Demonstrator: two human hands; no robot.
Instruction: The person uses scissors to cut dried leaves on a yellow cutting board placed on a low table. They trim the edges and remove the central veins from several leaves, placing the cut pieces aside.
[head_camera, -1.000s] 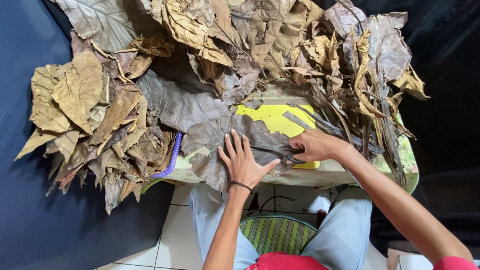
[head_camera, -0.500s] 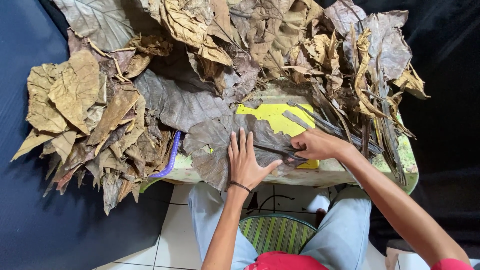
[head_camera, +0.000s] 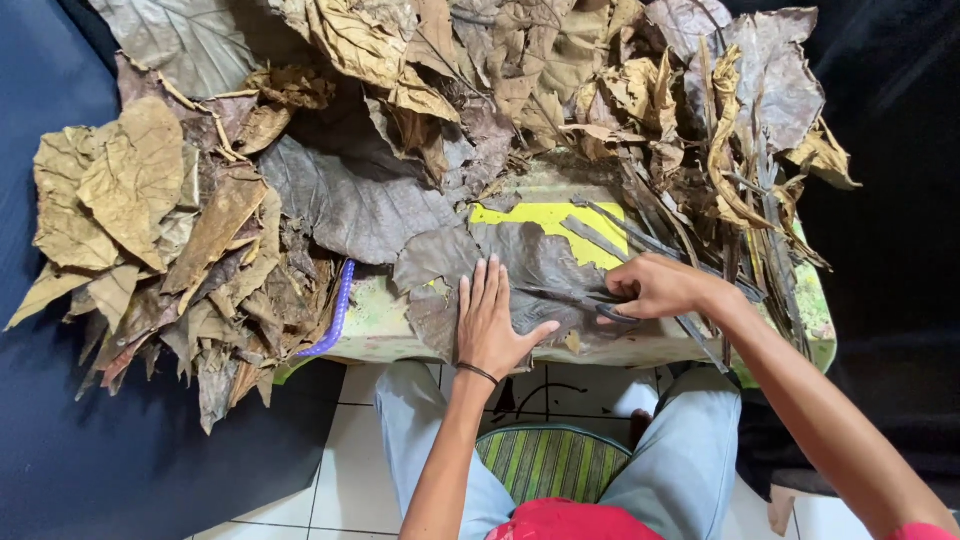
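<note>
A large dark brown dried leaf (head_camera: 535, 262) lies flat on a small pale green table (head_camera: 385, 318) with a yellow patch (head_camera: 548, 215). My left hand (head_camera: 490, 328) rests palm down on this leaf, fingers straight and thumb spread, a dark band on the wrist. My right hand (head_camera: 660, 290) is just to its right, with fingers pinched on the leaf's thin midrib (head_camera: 565, 296), which runs between the two hands.
Heaps of dried tan and brown leaves (head_camera: 160, 240) cover the table's left side and the back (head_camera: 520, 60). Stripped leaf ribs (head_camera: 740, 210) lie in a bundle at the right. A purple strip (head_camera: 338, 312) hangs off the table edge. My knees and a green striped stool (head_camera: 550, 460) are below.
My right hand has shifted slightly to the right along the midrib. The left hand stays pressed on the leaf, almost still.
</note>
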